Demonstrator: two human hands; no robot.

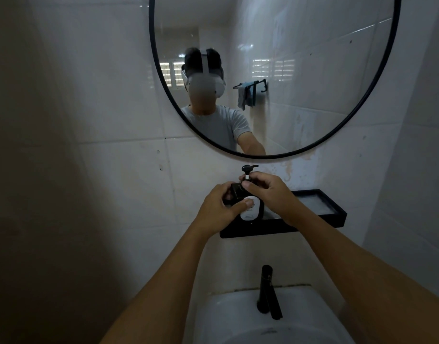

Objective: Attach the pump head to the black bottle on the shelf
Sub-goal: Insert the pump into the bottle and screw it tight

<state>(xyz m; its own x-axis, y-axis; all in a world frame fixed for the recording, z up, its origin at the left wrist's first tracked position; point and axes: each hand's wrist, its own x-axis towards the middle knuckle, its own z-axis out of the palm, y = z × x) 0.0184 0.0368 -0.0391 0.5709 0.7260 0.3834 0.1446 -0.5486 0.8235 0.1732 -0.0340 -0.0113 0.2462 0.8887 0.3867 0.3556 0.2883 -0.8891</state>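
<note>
The black shelf (320, 217) at right of centre carries my black bottle (250, 212) at its left end; the rest looks bare, perhaps dusty.

The shelf (337, 214) is lying bare and open to the right of the black bottle (250, 212); the mirror (312, 150) rim is hanging close above the pump head (248, 168).

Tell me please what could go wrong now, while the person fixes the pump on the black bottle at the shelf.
1. The black bottle stands near the left end of the narrow shelf, above the sink; a hard twist might tip it off.
2. The right hand hides the collar below the pump head, so a crooked thread may go unnoticed.
3. The left hand grips mainly with thumb and fingertips; the bottle could turn with the collar.
</note>
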